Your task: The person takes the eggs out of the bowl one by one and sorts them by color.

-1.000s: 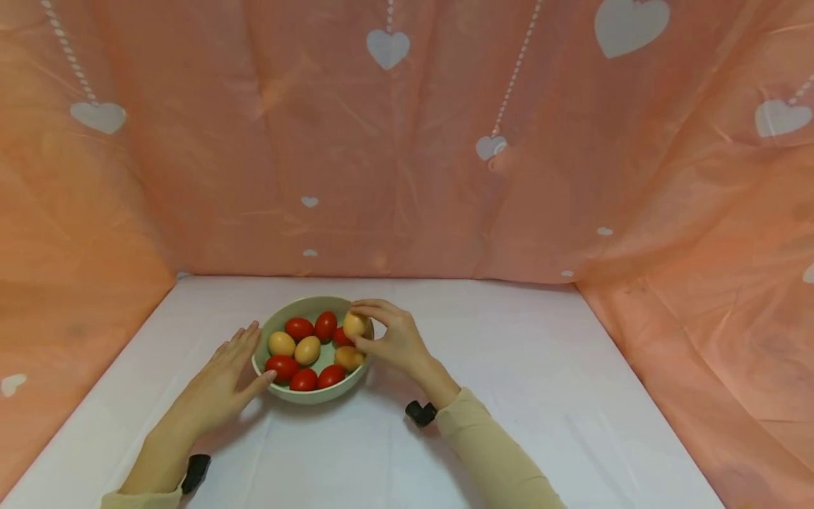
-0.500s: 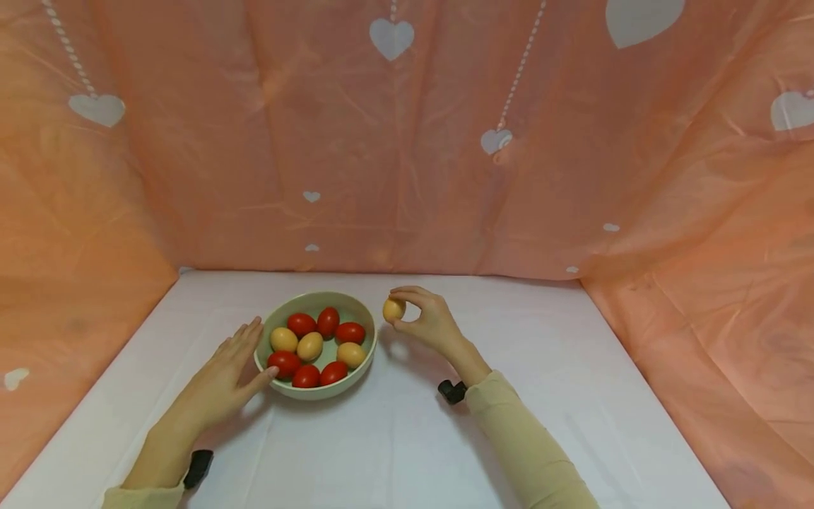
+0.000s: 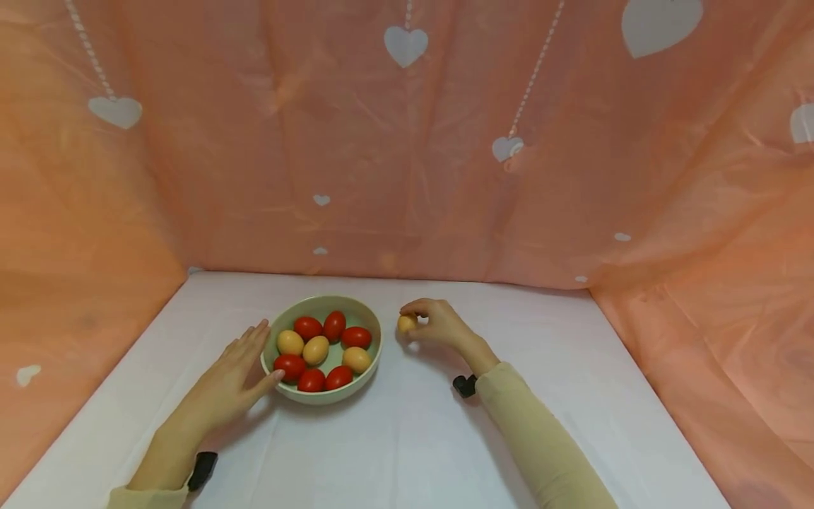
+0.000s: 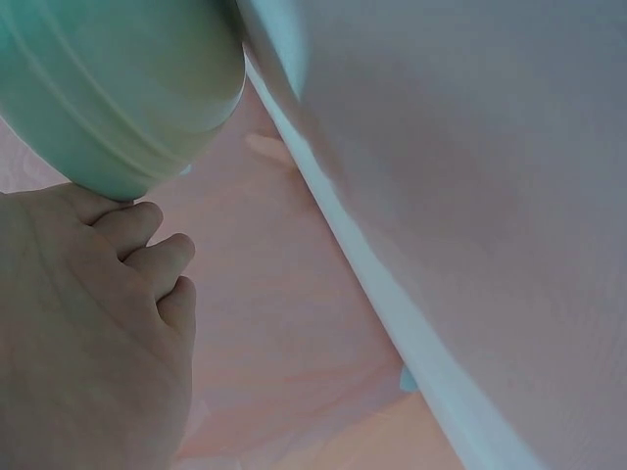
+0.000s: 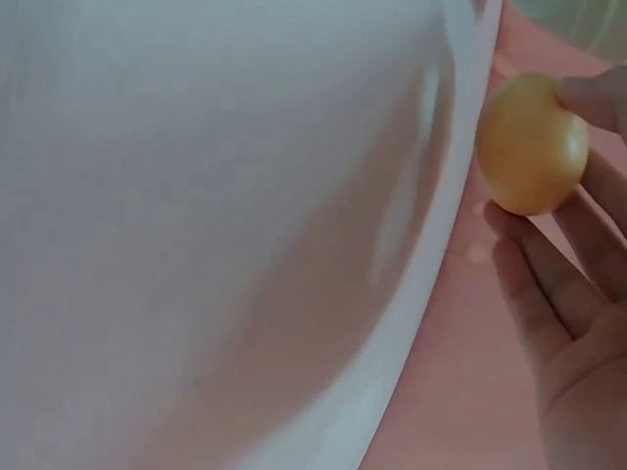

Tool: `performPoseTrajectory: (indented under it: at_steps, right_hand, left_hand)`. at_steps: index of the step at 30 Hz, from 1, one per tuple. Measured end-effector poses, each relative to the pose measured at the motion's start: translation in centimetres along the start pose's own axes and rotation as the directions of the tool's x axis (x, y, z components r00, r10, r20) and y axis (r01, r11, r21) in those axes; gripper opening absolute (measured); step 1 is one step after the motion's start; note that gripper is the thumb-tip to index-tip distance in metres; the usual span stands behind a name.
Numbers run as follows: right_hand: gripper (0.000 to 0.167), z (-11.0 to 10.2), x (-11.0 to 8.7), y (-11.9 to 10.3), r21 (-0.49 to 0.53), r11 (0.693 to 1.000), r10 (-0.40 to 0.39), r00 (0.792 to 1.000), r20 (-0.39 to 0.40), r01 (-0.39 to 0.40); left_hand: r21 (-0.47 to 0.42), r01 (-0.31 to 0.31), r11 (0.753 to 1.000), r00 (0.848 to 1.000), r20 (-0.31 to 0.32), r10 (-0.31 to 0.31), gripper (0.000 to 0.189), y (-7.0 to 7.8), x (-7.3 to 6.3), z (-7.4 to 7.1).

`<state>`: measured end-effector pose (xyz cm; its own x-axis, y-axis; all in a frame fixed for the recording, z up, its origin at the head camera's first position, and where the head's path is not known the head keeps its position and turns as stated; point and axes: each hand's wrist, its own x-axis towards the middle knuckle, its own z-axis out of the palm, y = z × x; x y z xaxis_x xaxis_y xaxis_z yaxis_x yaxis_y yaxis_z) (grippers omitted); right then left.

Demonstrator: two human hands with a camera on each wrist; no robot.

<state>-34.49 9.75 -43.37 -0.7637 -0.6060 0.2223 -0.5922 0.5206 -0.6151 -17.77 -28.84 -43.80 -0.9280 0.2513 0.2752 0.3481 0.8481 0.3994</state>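
A pale green bowl holds several glossy red egg-shaped pieces and three yellow eggs. My left hand rests against the bowl's left side, fingers extended and thumb at the near rim; the left wrist view shows its fingertips at the bowl's outer wall. To the right of the bowl, my right hand pinches another yellow egg between thumb and fingertips, low at the white tabletop. In the head view the fingers partly cover this egg.
A white cloth covers the table. Behind it and at both sides hangs a pink-orange curtain printed with pale hearts. A small black camera sits at each wrist, one by the left sleeve, the other by the right sleeve.
My right hand has lifted a yellow egg out of the bowl, carried it rightward past the rim and lowered it toward the table. The left hand has stayed at the bowl.
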Motion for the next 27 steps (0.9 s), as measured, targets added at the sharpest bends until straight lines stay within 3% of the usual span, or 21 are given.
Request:
performPoseTrajectory:
  at_steps: [13, 27]
  right_hand:
    - [0.043, -0.01, -0.01, 0.18, 0.009, 1.000, -0.002, 0.995, 0.102, 0.001]
    - [0.046, 0.30, -0.42, 0.08, 0.021, 0.999, 0.025, 0.994, 0.107, -0.028]
  left_hand:
    - [0.014, 0.002, 1.000, 1.000, -0.003, -0.002, 0.088, -0.10, 0.08, -0.06]
    - [0.012, -0.006, 1.000, 1.000, -0.013, 0.007, 0.087, -0.09, -0.29, 0.24]
